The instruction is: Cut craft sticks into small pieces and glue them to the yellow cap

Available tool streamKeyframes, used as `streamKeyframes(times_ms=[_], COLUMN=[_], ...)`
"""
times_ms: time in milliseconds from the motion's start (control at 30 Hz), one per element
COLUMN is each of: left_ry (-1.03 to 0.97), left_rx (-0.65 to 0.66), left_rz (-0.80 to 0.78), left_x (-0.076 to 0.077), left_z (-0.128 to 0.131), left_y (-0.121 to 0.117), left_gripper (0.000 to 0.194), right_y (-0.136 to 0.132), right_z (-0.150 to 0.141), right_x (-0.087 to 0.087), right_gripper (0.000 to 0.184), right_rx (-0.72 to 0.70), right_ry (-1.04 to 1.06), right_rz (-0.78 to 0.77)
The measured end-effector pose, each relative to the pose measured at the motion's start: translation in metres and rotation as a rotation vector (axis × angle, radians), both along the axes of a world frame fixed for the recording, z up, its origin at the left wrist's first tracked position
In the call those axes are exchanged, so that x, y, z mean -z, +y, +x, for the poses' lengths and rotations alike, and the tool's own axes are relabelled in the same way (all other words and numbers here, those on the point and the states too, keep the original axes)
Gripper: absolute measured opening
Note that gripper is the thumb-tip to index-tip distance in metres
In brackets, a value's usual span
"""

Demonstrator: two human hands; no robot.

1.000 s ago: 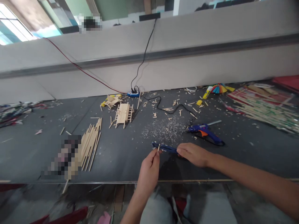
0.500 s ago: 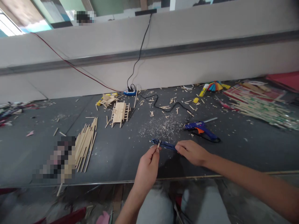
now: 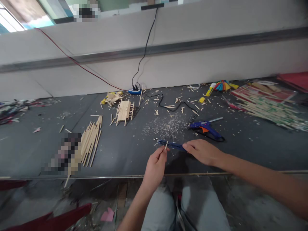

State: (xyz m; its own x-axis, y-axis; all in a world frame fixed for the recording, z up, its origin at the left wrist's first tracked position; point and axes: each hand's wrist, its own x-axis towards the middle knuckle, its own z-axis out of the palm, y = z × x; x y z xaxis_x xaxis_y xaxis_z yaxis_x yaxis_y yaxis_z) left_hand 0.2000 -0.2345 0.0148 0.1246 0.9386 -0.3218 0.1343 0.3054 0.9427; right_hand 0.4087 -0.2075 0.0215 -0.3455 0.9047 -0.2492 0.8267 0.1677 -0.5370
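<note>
My left hand (image 3: 157,160) pinches a short wooden stick (image 3: 166,145) between thumb and fingertips. The stick is upright against a slim blue hand tool (image 3: 176,146), near its far-left end. Around the other end of that tool my right hand (image 3: 204,151) is closed, thumb on top. Whether the tool is a knife or a cutter is too small to tell. Just beyond both hands lies a patch of pale shavings (image 3: 166,126). A blue hot glue gun (image 3: 205,127) with an orange trigger rests on the table past my right hand.
A small stick-built model (image 3: 124,110) stands left of centre, with a bundle of wooden sticks (image 3: 90,138) nearer me. A black cord (image 3: 161,103) runs from the blue power strip (image 3: 134,91). At right lie a glue stick (image 3: 210,89) and a heap of green-marked sticks (image 3: 271,109).
The view has tilted down slightly, so the table sits higher in the picture. Both hands keep their grips, with the stick still against the blue tool.
</note>
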Motion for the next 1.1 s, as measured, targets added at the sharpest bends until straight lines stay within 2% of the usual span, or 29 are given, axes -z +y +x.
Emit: streamKeyframes(times_ms=[500, 733, 1100], left_ry=[-0.124, -0.237, -0.265], left_rx=[-0.095, -0.134, -0.112], left_rz=[-0.128, -0.202, -0.242], left_x=[0.021, 0.02, 0.025], left_z=[-0.001, 0.002, 0.004], left_y=[-0.013, -0.012, -0.003], left_gripper=[0.031, 0.027, 0.028], right_y=[-0.001, 0.005, 0.007], right_z=[-0.006, -0.007, -0.011], right_x=[0.002, -0.002, -0.001], right_gripper=[0.064, 0.066, 0.07], right_rx=[-0.003, -0.014, 0.01], right_ry=[-0.067, -0.102, -0.146], right_rz=[-0.088, -0.076, -0.098])
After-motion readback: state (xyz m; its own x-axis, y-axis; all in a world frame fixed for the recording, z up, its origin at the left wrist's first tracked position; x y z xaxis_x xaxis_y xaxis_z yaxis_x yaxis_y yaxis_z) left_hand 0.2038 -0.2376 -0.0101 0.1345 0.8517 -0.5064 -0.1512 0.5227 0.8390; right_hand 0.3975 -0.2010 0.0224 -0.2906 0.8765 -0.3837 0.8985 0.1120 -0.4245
